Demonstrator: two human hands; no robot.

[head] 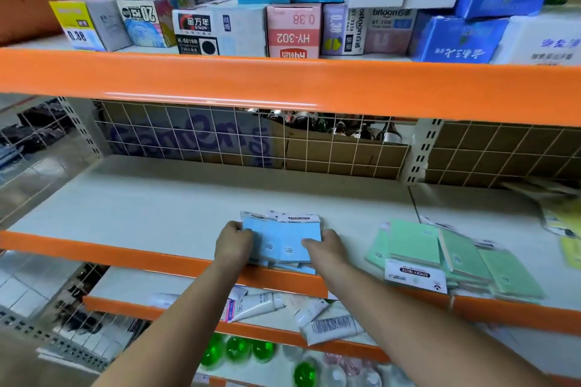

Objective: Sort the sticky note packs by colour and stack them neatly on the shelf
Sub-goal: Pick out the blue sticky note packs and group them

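Your left hand [233, 242] curls its grip round the left edge of the blue sticky note packs [280, 237]; your right hand [325, 249] lays fingers over the top and holds the right edge. Both grips are closed on the pile, squeezing it from either side. The pile sits at the near edge of the middle shelf [141, 198], and its lowest packs overhang the orange front rail [110, 253].

Hazards from this position:

1. The overhanging packs may slide off the near edge onto the lower shelf if either grip loosens before the pile is pushed farther in.
2. The packs are fanned, not squared. Uneven side pressure may splay them further; the wrappers look slippery, by judgement.
3. The green sticky note packs [440, 258], near to the right, are themselves loosely heaped, with one white header card [415, 276] hanging over the rail. A sweep of your right forearm could knock them down or mix the colours.
4. Yellow packs [570, 229] at the far right edge are only partly visible; their state cannot be told.
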